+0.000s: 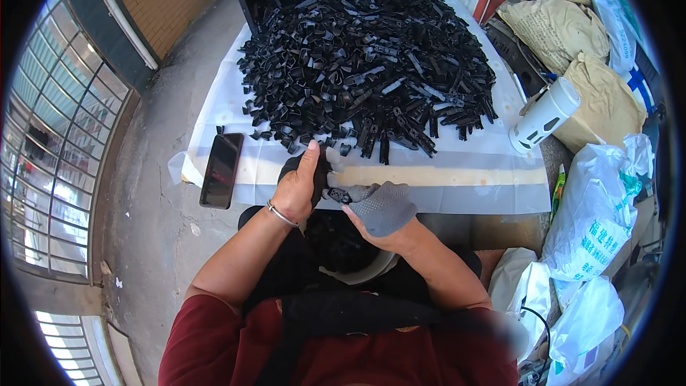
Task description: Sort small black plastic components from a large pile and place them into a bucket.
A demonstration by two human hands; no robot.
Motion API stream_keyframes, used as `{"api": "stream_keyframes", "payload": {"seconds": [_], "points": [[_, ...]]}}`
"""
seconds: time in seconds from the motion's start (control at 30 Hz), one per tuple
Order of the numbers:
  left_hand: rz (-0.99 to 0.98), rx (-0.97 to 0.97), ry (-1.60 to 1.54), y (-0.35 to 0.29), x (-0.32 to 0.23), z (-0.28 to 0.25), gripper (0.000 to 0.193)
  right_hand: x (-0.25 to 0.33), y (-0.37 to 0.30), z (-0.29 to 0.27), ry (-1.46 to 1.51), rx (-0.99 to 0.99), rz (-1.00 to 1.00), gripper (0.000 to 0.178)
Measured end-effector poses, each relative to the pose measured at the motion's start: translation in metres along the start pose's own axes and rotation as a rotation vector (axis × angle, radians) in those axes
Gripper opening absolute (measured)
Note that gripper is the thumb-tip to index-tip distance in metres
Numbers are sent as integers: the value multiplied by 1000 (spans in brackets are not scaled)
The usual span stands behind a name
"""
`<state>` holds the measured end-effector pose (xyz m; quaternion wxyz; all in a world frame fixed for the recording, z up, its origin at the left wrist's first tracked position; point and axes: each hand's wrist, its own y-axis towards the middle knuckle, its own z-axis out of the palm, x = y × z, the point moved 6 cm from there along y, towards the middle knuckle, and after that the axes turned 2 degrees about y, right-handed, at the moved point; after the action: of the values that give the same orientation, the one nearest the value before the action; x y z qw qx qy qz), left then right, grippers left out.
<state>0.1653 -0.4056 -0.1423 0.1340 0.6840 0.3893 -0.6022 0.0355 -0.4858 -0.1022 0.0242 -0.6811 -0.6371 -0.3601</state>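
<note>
Left hand (300, 184), gloved right hand (382, 207) both clasp small black plastic clip (337, 194); lap basin (350, 254) holds black clips.

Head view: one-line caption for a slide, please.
Both hands join small black plastic parts beside a heaped pile on a white-covered table.

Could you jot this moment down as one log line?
left hand: grips black parts | right hand: gloved, pinches small black part | ahead: black parts pile | phone left

Black plastic parts (357, 50) heaped on white sheet (464, 164), black phone (221, 169) left of heap, grey glove (382, 207) (right hand), dark red shirt (214, 350).
</note>
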Motion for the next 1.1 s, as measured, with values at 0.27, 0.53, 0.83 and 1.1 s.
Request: {"api": "stream_keyframes", "payload": {"seconds": [0.27, 0.53, 0.83, 1.1], "points": [[457, 6, 433, 8, -27, 15, 41, -1, -8, 7, 97, 129, -59, 34], [745, -224, 1033, 37, -38, 39, 15, -69, 23, -25, -388, -209, 253, 29], [891, -270, 1023, 31, -26, 38, 18, -71, 12, -23, -569, -36, 339, 23], [903, -311, 1036, 25, -26, 33, 20, -71, -3, -32, -336, -299, 167, 24]]}}
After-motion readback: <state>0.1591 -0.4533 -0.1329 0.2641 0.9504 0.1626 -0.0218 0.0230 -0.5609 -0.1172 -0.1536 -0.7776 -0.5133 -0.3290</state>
